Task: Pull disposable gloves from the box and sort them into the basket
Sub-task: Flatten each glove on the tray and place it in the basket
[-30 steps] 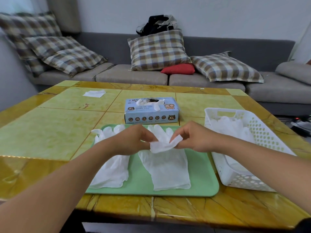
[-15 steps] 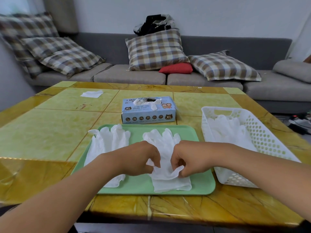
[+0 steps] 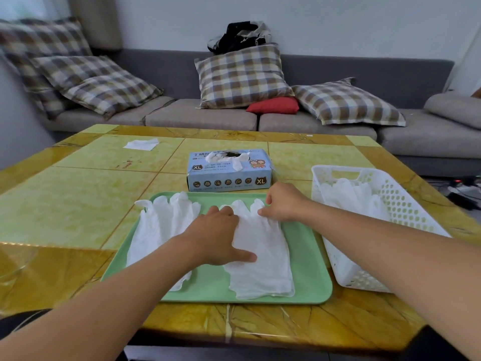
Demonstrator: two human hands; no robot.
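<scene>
A green tray (image 3: 312,282) lies at the table's near edge with two piles of white gloves on it. My left hand (image 3: 216,235) lies flat on the right pile (image 3: 263,264), fingers spread and thumb out. My right hand (image 3: 282,203) has curled fingers at the finger end of that same pile, pinching the glove there. The left pile (image 3: 158,230) lies untouched beside my left forearm. Behind the tray stands the blue glove box (image 3: 229,173), a glove poking from its opening. A white perforated basket (image 3: 385,217) to the right holds several gloves.
A white paper scrap (image 3: 141,144) lies at the table's far left. A grey sofa (image 3: 203,118) with plaid cushions runs behind the table. Cables lie on the floor at the right.
Both hands have moved away from me and lowered the glove onto the right pile. My left hand has let go and flattened on it; my right hand has slid to its finger end.
</scene>
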